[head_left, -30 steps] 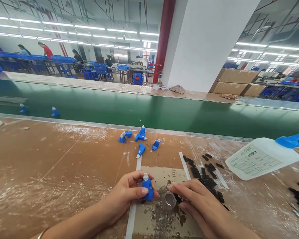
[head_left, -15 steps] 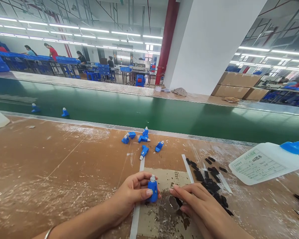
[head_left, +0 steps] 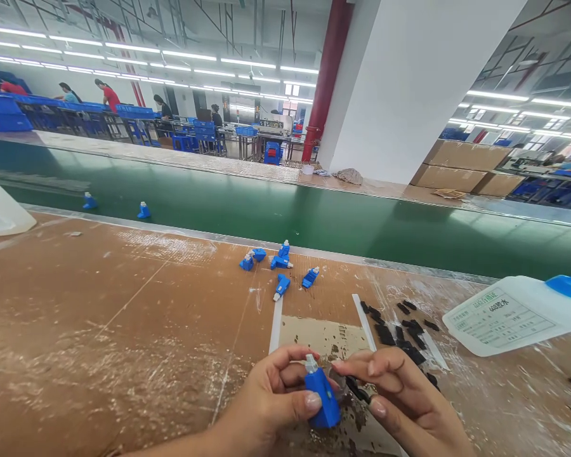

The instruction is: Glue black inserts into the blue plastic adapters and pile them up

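Head view — blue part (head_left: 321, 398) (pale tip (head_left: 311, 364) up) in left-hand grip (head_left: 280, 395).

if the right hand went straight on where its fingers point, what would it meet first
Most likely the blue piece held in the left hand, just ahead of the right hand. Depth is hard to judge from this one view, so it might pass above instead.
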The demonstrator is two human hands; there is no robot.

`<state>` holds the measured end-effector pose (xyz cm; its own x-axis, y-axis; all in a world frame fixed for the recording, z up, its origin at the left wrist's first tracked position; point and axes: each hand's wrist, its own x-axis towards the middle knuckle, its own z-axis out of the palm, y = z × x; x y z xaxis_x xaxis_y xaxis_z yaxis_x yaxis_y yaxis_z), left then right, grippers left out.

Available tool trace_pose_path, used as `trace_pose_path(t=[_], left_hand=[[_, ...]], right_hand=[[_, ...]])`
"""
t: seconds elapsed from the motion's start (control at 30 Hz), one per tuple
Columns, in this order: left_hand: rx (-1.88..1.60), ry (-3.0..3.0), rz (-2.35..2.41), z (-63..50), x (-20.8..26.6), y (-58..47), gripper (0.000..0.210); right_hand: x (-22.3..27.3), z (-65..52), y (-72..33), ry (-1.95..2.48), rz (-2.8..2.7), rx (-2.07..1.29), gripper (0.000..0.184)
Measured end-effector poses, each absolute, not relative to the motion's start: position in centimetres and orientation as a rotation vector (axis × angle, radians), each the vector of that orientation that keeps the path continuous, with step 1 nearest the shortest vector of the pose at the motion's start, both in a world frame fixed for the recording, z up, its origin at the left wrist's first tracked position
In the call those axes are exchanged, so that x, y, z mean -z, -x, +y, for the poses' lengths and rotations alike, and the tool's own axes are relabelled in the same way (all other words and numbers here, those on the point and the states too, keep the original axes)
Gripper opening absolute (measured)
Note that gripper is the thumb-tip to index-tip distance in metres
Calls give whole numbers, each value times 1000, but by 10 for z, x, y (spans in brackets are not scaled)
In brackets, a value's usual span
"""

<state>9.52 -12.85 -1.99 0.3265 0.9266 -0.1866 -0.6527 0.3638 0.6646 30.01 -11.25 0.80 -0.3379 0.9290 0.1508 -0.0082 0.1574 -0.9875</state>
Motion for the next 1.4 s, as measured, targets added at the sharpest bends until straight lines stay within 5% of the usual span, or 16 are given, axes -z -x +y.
trace_pose_path(t=[0.3, 0.67, 0.93, 1.03, 1.3, 1.4], left_hand=[[-1033, -488, 530, -132, 30, -99, 51], [-1034, -494, 549, -133, 27, -98, 45], [-979, -457, 687, -131, 12, -89, 51], [-959, -493, 710, -132, 0, -86, 46], [-940, -681, 799, -112, -5, -73, 42], [-942, -1317, 1217, -87, -15, -44, 25]], right_hand=[[2, -109, -293, 656, -1667, -1292, 4], [-14, -99, -291, 576, -2083, -837, 11], [14, -95, -293, 315, -2353, -83, 44], [26, -98, -289, 341, -2369, -39, 59], [9, -89, -288, 516, -2482, -135, 61], [-8, -57, -303, 1070, -2479, 126, 42]])
